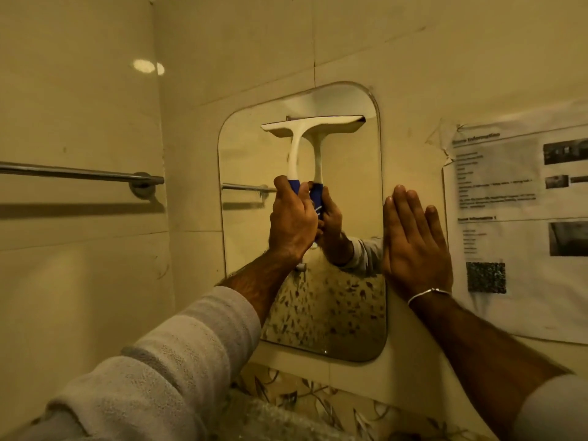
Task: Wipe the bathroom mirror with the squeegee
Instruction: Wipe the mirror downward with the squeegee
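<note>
Left hand [292, 218] clenched round the blue grip of one white plastic T-shaped squeegee [305, 135], handle pointing down, blade laid level against the upper part of the glass. Held so, most likely, to give a full-width pull downward with even pressure. Right hand [413, 240] spread flat, fingers straight, palm pressed on the cream tiled wall [413, 74] just beside the right edge of the frameless, round-cornered bathroom mirror [356, 173], grasping nothing; seemingly a brace for the body, perhaps a steadying of the glass. Thin silver bracelet [429, 292] on that wrist.

Further out: one chrome towel rail [79, 175] on the left wall, repeated as a reflection in the glass; one printed paper notice [521, 224] taped to the right, corner torn. Two hands, one squeegee, one mirror. Lower glass not yet reached by the blade.
</note>
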The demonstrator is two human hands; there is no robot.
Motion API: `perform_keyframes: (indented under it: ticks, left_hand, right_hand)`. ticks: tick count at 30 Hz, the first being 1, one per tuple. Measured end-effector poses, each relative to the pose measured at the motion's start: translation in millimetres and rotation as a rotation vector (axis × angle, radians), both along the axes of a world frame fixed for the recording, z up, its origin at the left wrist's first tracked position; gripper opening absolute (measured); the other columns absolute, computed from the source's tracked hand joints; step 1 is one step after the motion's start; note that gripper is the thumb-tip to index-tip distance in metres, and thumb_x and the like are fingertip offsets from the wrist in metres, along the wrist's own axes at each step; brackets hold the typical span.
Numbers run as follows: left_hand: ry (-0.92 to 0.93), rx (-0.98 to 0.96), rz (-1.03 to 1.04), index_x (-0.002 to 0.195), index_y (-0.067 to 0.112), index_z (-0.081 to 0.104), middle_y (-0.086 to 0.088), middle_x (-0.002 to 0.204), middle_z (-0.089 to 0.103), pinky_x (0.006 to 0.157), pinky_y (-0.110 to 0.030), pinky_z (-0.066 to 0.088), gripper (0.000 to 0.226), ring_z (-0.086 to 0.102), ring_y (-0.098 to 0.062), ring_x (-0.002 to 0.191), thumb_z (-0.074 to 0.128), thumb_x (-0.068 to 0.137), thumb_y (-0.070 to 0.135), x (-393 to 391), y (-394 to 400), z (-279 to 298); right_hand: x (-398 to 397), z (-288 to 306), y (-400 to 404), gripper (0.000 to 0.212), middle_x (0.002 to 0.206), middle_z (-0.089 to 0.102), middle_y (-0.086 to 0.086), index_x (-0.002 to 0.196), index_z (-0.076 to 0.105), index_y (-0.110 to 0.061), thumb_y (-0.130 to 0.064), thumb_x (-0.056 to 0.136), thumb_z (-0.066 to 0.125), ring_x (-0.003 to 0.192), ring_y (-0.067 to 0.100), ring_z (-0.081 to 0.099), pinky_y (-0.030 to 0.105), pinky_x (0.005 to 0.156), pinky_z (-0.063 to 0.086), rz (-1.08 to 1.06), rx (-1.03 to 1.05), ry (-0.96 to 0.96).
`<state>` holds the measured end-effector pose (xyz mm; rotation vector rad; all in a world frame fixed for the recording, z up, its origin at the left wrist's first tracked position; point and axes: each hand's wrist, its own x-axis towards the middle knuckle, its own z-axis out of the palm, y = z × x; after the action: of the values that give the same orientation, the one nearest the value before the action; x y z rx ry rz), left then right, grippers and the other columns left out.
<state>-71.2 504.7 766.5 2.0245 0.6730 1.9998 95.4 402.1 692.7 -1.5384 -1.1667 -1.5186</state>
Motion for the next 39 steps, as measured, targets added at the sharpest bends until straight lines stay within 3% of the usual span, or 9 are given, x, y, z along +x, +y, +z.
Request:
perform_keyframes:
  ticks: [3, 6, 9, 16, 22, 28, 31, 35, 39]
  left_hand:
    - [0.035, -0.047, 0.005, 0.121, 0.016, 0.03, -0.008, 0.094, 0.063, 0.052, -0.025, 0.056, 0.034, 0.065, -0.014, 0.069, 0.037, 0.1, 0.041, -5.4, -1.9, -32.1]
    - [0.072, -0.058, 0.021, 0.119, 0.013, 0.03, -0.006, 0.088, 0.059, 0.043, -0.012, 0.044, 0.031, 0.059, -0.008, 0.06, 0.039, 0.101, 0.037, -13.0, -9.4, -68.6]
    - [0.109, -0.078, 0.031, 0.117, 0.011, 0.031, 0.001, 0.081, 0.053, 0.04, -0.009, 0.039, 0.028, 0.053, -0.005, 0.056, 0.04, 0.101, 0.032, -21.7, -17.2, -107.9]
    - [0.214, -0.168, 0.037, 0.118, 0.014, 0.03, -0.01, 0.076, 0.055, 0.042, -0.03, 0.043, 0.029, 0.053, -0.019, 0.054, 0.038, 0.1, 0.035, -39.2, -32.4, -209.6]
    - [0.337, -0.32, 0.075, 0.113, 0.012, 0.034, -0.005, 0.074, 0.051, 0.044, -0.023, 0.034, 0.028, 0.046, -0.014, 0.052, 0.037, 0.099, 0.037, -58.1, -55.5, -275.6]
    - [0.435, -0.393, 0.098, 0.117, 0.016, 0.036, -0.003, 0.079, 0.053, 0.053, -0.035, 0.052, 0.034, 0.056, -0.018, 0.063, 0.034, 0.097, 0.043, -78.5, -79.8, -311.3]
    - [0.455, -0.426, 0.1, 0.119, 0.016, 0.036, -0.003, 0.082, 0.054, 0.053, -0.031, 0.052, 0.033, 0.056, -0.016, 0.064, 0.036, 0.098, 0.041, -80.9, -87.2, -315.6]
    - [0.508, -0.462, 0.12, 0.12, 0.014, 0.037, -0.001, 0.08, 0.054, 0.048, -0.018, 0.039, 0.033, 0.052, -0.009, 0.059, 0.037, 0.099, 0.04, -84.4, -93.5, -323.3]
    - [0.489, -0.486, 0.1, 0.118, 0.015, 0.039, -0.001, 0.076, 0.055, 0.047, -0.023, 0.046, 0.041, 0.054, -0.013, 0.058, 0.033, 0.095, 0.048, -88.6, -100.6, -330.6]
  right_hand:
    - [1.3, -1.2, 0.2, 0.065, 0.166, 0.016, 0.016, 0.156, 0.025, -0.002, -0.019, 0.094, 0.036, 0.154, 0.03, 0.012, 0.046, 0.125, 0.007, -0.012, -0.025, 0.001]
    - [1.6, -2.3, 0.3, 0.067, 0.166, 0.014, 0.015, 0.158, 0.021, -0.004, -0.013, 0.094, 0.042, 0.154, 0.029, 0.01, 0.044, 0.125, 0.003, -0.013, -0.026, 0.005]
    - [1.0, -2.7, 0.3, 0.068, 0.167, 0.012, 0.015, 0.158, 0.019, -0.005, -0.01, 0.096, 0.044, 0.154, 0.029, 0.009, 0.045, 0.125, 0.003, -0.016, -0.033, 0.017]
    - [1.1, -2.2, -1.3, 0.07, 0.167, 0.011, 0.016, 0.159, 0.015, -0.006, -0.007, 0.094, 0.04, 0.155, 0.031, 0.008, 0.048, 0.125, 0.005, -0.023, -0.053, 0.024]
    - [-1.0, -2.1, 0.1, 0.066, 0.165, 0.016, 0.018, 0.159, 0.019, -0.005, -0.006, 0.095, 0.036, 0.153, 0.033, 0.014, 0.048, 0.125, 0.007, -0.038, -0.028, 0.01]
    - [-1.7, -0.9, -0.1, 0.062, 0.165, 0.017, 0.016, 0.159, 0.018, -0.007, -0.009, 0.098, 0.031, 0.153, 0.032, 0.015, 0.046, 0.124, 0.005, -0.073, -0.028, 0.017]
    - [-2.0, -0.7, 0.1, 0.063, 0.166, 0.016, 0.015, 0.159, 0.017, -0.009, -0.01, 0.098, 0.032, 0.154, 0.032, 0.014, 0.044, 0.124, 0.004, -0.075, -0.031, 0.022]
    - [-2.6, 0.5, -1.3, 0.063, 0.165, 0.018, 0.016, 0.159, 0.019, -0.008, -0.01, 0.098, 0.033, 0.153, 0.032, 0.016, 0.045, 0.124, 0.005, -0.058, -0.027, 0.024]
    - [-3.0, 1.2, -3.2, 0.065, 0.165, 0.018, 0.017, 0.159, 0.02, -0.006, -0.008, 0.096, 0.035, 0.153, 0.033, 0.016, 0.047, 0.124, 0.007, -0.039, -0.039, 0.016]
